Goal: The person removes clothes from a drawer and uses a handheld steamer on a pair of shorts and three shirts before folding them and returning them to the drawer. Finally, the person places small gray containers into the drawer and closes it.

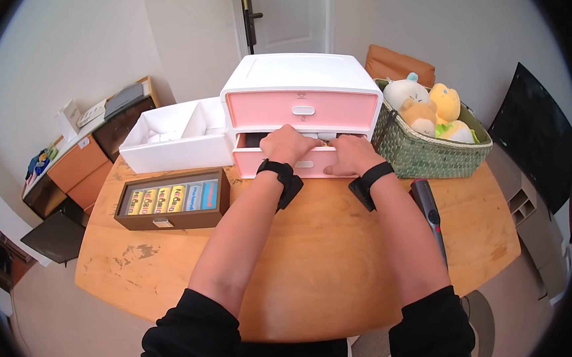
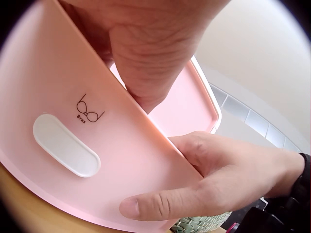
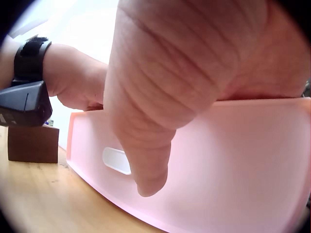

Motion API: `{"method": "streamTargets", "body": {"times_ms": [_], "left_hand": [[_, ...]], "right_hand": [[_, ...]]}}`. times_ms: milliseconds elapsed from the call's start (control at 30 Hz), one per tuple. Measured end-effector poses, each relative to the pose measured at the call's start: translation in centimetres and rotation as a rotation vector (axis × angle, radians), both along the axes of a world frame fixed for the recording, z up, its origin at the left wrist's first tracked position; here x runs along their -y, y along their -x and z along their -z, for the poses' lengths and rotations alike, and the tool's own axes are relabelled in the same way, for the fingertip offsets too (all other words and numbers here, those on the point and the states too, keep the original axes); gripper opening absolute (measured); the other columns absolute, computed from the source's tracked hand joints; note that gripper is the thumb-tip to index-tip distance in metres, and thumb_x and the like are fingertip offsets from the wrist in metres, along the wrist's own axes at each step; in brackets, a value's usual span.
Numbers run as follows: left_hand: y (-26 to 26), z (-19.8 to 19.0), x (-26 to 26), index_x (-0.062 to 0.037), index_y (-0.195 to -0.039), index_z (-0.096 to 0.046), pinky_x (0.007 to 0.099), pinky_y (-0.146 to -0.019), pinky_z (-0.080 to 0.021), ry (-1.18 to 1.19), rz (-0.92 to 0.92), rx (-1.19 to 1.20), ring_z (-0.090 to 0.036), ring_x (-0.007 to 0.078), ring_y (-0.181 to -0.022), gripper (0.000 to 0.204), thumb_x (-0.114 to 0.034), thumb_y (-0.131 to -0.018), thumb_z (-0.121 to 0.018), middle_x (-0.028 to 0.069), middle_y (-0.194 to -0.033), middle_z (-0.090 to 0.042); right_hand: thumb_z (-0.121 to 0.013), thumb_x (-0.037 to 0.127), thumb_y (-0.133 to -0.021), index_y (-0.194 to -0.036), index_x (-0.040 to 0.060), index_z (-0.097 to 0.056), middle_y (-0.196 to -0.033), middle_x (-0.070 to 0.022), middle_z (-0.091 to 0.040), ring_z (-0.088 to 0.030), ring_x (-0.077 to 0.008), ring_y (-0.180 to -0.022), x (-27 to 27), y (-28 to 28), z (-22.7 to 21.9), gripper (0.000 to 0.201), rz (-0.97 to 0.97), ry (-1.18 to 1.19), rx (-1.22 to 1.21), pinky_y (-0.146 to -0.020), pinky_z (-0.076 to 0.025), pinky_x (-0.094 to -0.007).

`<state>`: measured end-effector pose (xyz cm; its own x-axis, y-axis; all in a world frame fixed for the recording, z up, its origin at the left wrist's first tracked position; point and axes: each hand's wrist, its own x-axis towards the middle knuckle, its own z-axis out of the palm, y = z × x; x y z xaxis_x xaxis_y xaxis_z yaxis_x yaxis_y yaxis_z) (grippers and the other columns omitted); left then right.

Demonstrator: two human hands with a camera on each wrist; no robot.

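A white cabinet with two pink drawers stands at the table's back. Its lower drawer is pulled partly out, showing dark and pale contents. My left hand reaches over the drawer's front edge; in the left wrist view its thumb dips behind the pink front, and its fingers are hidden. My right hand grips the right part of that front, thumb outside and fingers behind the edge. That thumb lies beside the white handle in the right wrist view.
Left of the cabinet are a white divided box and a brown case of yellow and blue packs. To the right stand a green woven basket of plush toys and a dark handheld device on the wooden table.
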<state>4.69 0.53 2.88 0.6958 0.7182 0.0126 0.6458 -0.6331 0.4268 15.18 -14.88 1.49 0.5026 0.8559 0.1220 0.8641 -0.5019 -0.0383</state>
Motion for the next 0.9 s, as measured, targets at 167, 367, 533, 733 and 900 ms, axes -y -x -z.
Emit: {"method": "streamTargets", "body": {"times_ms": [167,367,533,733,900], "left_hand": [[-0.2,0.2,-0.6,-0.014,-0.1,-0.082,0.0339,-0.073,-0.055,-0.004,0.025,-0.039,-0.078,0.0231,-0.088,0.07,-0.076,-0.067,-0.082,0.0052,-0.095,-0.081],[0.2,-0.9,-0.1,-0.0154,-0.105,-0.082,0.0341,-0.075,-0.056,0.044,0.005,-0.082,-0.077,0.0213,-0.091,0.072,-0.077,-0.068,-0.082,0.0023,-0.1,-0.08],[0.1,-0.7,-0.2,-0.0155,-0.108,-0.081,0.0337,-0.077,-0.056,0.026,0.014,-0.073,-0.077,0.0209,-0.093,0.071,-0.076,-0.07,-0.081,0.0028,-0.1,-0.081],[-0.1,-0.7,-0.5,-0.016,-0.107,-0.082,0.0329,-0.076,-0.055,0.052,0.026,-0.09,-0.077,0.0207,-0.094,0.065,-0.071,-0.073,-0.081,0.0032,-0.103,-0.081],[0.3,-0.5,-0.4,-0.012,-0.106,-0.082,0.0347,-0.084,-0.056,0.065,0.029,-0.052,-0.077,0.0246,-0.097,0.068,-0.07,-0.071,-0.081,0.0063,-0.103,-0.08]], "right_hand": [[-0.079,0.04,-0.069,-0.106,0.0037,-0.079,-0.106,-0.0205,-0.077,-0.074,-0.0354,-0.103,-1.1,-1.1,-0.9,0.052,0.034,0.122,-0.131,-0.094,-0.057,-0.0455],[-0.085,0.037,-0.077,-0.113,0.0021,-0.07,-0.109,-0.0213,-0.075,-0.07,-0.0406,-0.107,0.3,0.3,0.1,0.052,0.029,-0.181,-0.074,-0.094,-0.055,-0.0471],[-0.085,0.03,-0.079,-0.113,0.001,-0.059,-0.103,-0.0246,-0.072,-0.067,-0.0449,-0.105,1.4,1.5,1.9,0.052,-0.01,-0.393,0.033,-0.105,-0.046,-0.0516],[-0.084,0.039,-0.076,-0.133,-0.0086,-0.057,-0.117,-0.0306,-0.071,-0.064,-0.0447,-0.12,0.2,1.9,0.6,0.079,0.089,-0.192,0.01,-0.112,-0.044,-0.0481],[-0.082,0.042,-0.075,-0.128,-0.0106,-0.06,-0.109,-0.0295,-0.074,-0.068,-0.0398,-0.114,0.3,-0.1,0.8,0.078,-0.006,-0.027,-0.016,-0.114,-0.041,-0.0484]]}}
